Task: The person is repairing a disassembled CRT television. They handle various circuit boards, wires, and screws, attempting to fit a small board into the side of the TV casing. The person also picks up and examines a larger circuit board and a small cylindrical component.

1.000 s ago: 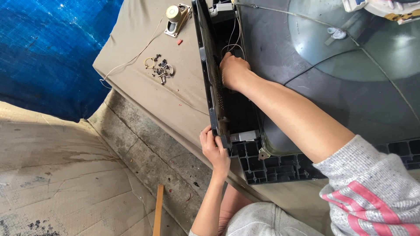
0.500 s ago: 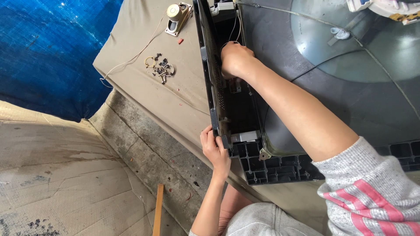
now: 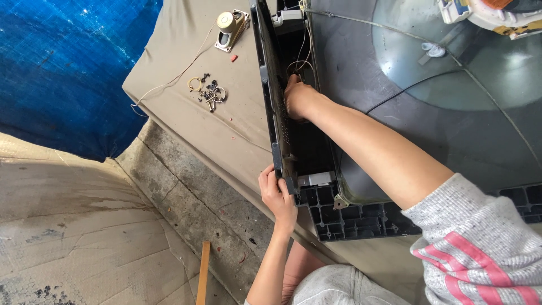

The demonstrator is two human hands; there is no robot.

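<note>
Blue tarpaulin (image 3: pixel 62 68): lies crumpled at upper left, beside the tan cloth.

Tan cloth (image 3: pixel 186 113): covers the work surface; the set lies on it, and its edge drops to the concrete floor (image 3: pixel 84 226).

Television casing (image 3: pixel 429 113): dark grey, back removed, lying face down; the glass tube (image 3: pixel 480 73) bulges at upper right, and the ribbed black frame (image 3: pixel 350 217) runs along your near side.

Front frame edge (image 3: pixel 270 101): a narrow black strip standing on its side along the left of the casing.

Your right hand (image 3: pixel 298 99): reaches deep into the black cavity just behind that strip; your fingers are curled down among thin wires (image 3: pixel 305 53) and are hidden from the knuckles on, so you cannot tell whether they clench anything.

Your left hand (image 3: pixel 278 195): grips the near corner of the front frame edge, thumb on the inner face, fingers wrapped round the outer face, closed firmly.

Wooden stick (image 3: pixel 203 274): lies on the floor near your left forearm.

Small loudspeaker (image 3: pixel 230 27): cream and tan, rests on the cloth, well apart from both hands, with a thin lead trailing from it.

Loose screws and clips (image 3: pixel 209 90): a small heap just below the speaker.
</note>
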